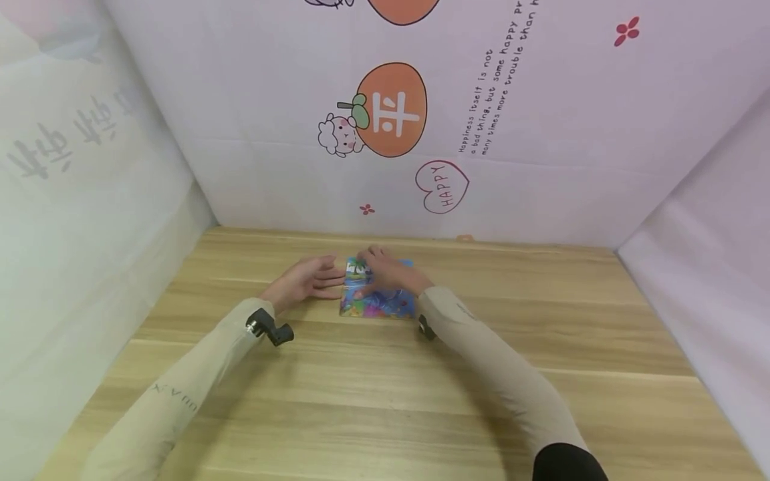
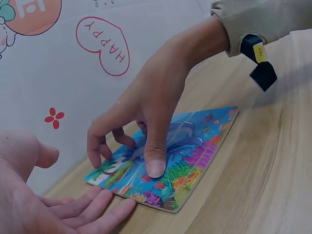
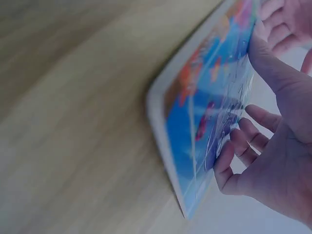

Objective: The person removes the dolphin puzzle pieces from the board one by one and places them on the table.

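Note:
A colourful undersea picture puzzle board [image 1: 385, 304] [image 2: 195, 151] [image 3: 204, 107] lies flat on the wooden table [image 1: 385, 401]. My right hand [image 1: 388, 274] [image 2: 156, 112] [image 3: 273, 156] arches over its far left part, thumb pressed on the picture and bent fingertips touching the surface. My left hand [image 1: 307, 280] [image 2: 48, 204] lies flat on the table, palm down. Its straight fingertips [image 2: 119, 207] rest against the board's left edge. Neither hand visibly lifts a loose piece.
Printed cloth walls [image 1: 391, 110] close the table on the back, left and right, close behind the board. Small black cameras sit on the left wrist [image 1: 271, 329] and the right wrist [image 2: 258, 53]. Bare wood stretches toward me.

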Demonstrator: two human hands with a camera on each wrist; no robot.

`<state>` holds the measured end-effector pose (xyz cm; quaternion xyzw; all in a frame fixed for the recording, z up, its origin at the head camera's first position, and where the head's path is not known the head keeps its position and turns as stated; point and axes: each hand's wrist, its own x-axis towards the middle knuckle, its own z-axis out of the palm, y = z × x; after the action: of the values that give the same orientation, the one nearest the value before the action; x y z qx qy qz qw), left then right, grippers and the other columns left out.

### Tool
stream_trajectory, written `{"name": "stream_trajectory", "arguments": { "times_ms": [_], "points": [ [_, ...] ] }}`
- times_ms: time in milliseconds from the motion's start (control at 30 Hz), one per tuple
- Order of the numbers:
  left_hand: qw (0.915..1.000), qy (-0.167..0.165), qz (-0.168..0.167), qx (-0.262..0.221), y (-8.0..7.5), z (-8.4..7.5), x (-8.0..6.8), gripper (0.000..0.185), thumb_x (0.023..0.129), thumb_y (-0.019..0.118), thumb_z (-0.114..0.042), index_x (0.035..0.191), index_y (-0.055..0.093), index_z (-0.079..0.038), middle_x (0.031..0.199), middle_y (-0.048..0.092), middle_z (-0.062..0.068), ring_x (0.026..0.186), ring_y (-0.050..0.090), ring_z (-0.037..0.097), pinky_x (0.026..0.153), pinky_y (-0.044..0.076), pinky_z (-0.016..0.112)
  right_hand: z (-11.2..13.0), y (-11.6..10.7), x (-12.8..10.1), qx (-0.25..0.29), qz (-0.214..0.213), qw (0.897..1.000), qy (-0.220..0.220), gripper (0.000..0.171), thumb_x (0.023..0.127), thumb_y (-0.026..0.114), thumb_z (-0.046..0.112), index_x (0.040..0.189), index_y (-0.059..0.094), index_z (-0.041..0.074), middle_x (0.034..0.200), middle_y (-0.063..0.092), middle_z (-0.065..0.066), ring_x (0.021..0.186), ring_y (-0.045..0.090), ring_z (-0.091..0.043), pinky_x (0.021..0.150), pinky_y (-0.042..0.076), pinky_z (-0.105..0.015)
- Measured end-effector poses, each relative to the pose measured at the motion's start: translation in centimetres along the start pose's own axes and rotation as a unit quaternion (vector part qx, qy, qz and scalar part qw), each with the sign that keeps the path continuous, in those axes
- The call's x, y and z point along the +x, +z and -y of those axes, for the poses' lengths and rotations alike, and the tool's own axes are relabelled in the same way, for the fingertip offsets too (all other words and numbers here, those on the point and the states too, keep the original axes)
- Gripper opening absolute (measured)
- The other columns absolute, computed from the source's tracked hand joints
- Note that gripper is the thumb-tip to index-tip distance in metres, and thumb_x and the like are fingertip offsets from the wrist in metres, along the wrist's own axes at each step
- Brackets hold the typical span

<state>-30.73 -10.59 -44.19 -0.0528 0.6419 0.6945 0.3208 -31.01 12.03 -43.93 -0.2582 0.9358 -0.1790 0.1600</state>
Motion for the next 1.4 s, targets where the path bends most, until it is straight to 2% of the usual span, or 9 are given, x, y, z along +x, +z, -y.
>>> {"name": "stream_trajectory", "arguments": {
  "times_ms": [233, 367, 467, 567, 667, 833, 967, 1133, 1400],
  "points": [
    [0.9969, -0.053, -0.017, -0.055, 1.1, -1.0, 0.6, 0.051, 0.111, 0.05, -0.024, 0.152, 0.038, 0.004, 0.143, 0.052, 0.02, 0.127, 0.054, 0.029, 0.12, 0.046, 0.045, -0.4, 0.3, 0.4, 0.044, -0.025, 0.999, 0.008, 0.092, 0.08, 0.09, 0.044, 0.148, 0.042, 0.006, 0.138, 0.044, -0.011, 0.129, 0.045, -0.028, 0.117, 0.048, -0.043],
    [0.9974, -0.067, -0.004, -0.026, 1.4, -1.5, 0.5, 0.036, 0.11, 0.049, -0.014, 0.144, 0.049, 0.001, 0.123, 0.057, 0.01, 0.112, 0.054, 0.022, 0.118, 0.044, 0.04, -0.2, 0.3, 0.6, 0.051, -0.027, 0.998, -0.013, 0.091, 0.079, 0.091, 0.045, 0.145, 0.043, 0.004, 0.134, 0.044, -0.011, 0.123, 0.045, -0.027, 0.112, 0.049, -0.04],
    [0.9975, -0.063, 0.029, 0.015, 1.2, -1.7, 0.4, 0.043, 0.112, 0.044, -0.011, 0.153, 0.042, 0.0, 0.137, 0.058, 0.013, 0.128, 0.054, 0.025, 0.12, 0.043, 0.042, 0.1, 0.1, 0.6, 0.059, -0.032, 0.998, -0.014, 0.09, 0.078, 0.092, 0.042, 0.142, 0.044, 0.003, 0.133, 0.044, -0.012, 0.122, 0.045, -0.027, 0.111, 0.049, -0.039],
    [0.9952, -0.044, 0.069, 0.055, 0.8, -1.7, 0.3, 0.053, 0.113, 0.041, -0.009, 0.163, 0.026, 0.001, 0.16, 0.042, 0.02, 0.149, 0.041, 0.033, 0.123, 0.044, 0.049, 0.3, -0.1, 0.7, 0.066, -0.045, 0.997, -0.004, 0.088, 0.076, 0.094, 0.039, 0.139, 0.045, 0.003, 0.131, 0.045, -0.012, 0.121, 0.045, -0.027, 0.111, 0.049, -0.039],
    [0.9906, -0.012, 0.094, 0.099, 0.1, -1.4, 0.4, 0.057, 0.112, 0.042, -0.005, 0.163, 0.02, 0.005, 0.165, 0.032, 0.028, 0.153, 0.034, 0.041, 0.115, 0.051, 0.051, 0.6, -0.2, 0.6, 0.062, -0.049, 0.997, 0.0, 0.085, 0.077, 0.094, 0.039, 0.137, 0.045, 0.003, 0.13, 0.045, -0.012, 0.12, 0.044, -0.027, 0.109, 0.05, -0.039],
    [0.9877, 0.041, 0.065, 0.136, -0.3, 0.3, 0.7, 0.051, 0.109, 0.051, -0.004, 0.157, 0.036, 0.008, 0.147, 0.053, 0.031, 0.12, 0.068, 0.033, 0.095, 0.064, 0.038, 0.8, 0.1, 0.8, 0.065, -0.037, 0.997, 0.019, 0.081, 0.076, 0.094, 0.04, 0.13, 0.044, 0.005, 0.123, 0.042, -0.009, 0.114, 0.041, -0.024, 0.103, 0.05, -0.036],
    [0.9883, 0.057, 0.041, 0.136, 0.1, 1.4, 1.2, 0.047, 0.107, 0.056, -0.002, 0.152, 0.045, 0.007, 0.136, 0.062, 0.023, 0.095, 0.073, 0.016, 0.087, 0.067, 0.031, 0.5, 0.3, 1.1, 0.071, -0.024, 0.996, 0.038, 0.08, 0.076, 0.094, 0.037, 0.129, 0.043, 0.006, 0.122, 0.041, -0.008, 0.112, 0.041, -0.023, 0.101, 0.051, -0.035],
    [0.9894, 0.073, 0.027, 0.122, 0.1, 1.8, 1.7, 0.048, 0.104, 0.06, -0.001, 0.149, 0.047, 0.007, 0.128, 0.064, 0.017, 0.09, 0.073, 0.013, 0.083, 0.067, 0.027, 0.6, 0.1, 0.9, 0.076, -0.037, 0.996, 0.039, 0.077, 0.077, 0.095, 0.035, 0.127, 0.044, 0.005, 0.12, 0.041, -0.008, 0.109, 0.042, -0.023, 0.097, 0.051, -0.034],
    [0.9898, 0.068, 0.006, 0.125, -0.1, 2.6, 1.7, 0.054, 0.101, 0.066, -0.003, 0.151, 0.047, 0.005, 0.142, 0.058, 0.022, 0.102, 0.071, 0.015, 0.085, 0.066, 0.026, 0.8, 0.6, 0.4, 0.089, -0.035, 0.995, 0.025, 0.08, 0.078, 0.094, 0.035, 0.131, 0.043, 0.003, 0.124, 0.041, -0.01, 0.112, 0.042, -0.024, 0.101, 0.05, -0.035]
  ]
}}
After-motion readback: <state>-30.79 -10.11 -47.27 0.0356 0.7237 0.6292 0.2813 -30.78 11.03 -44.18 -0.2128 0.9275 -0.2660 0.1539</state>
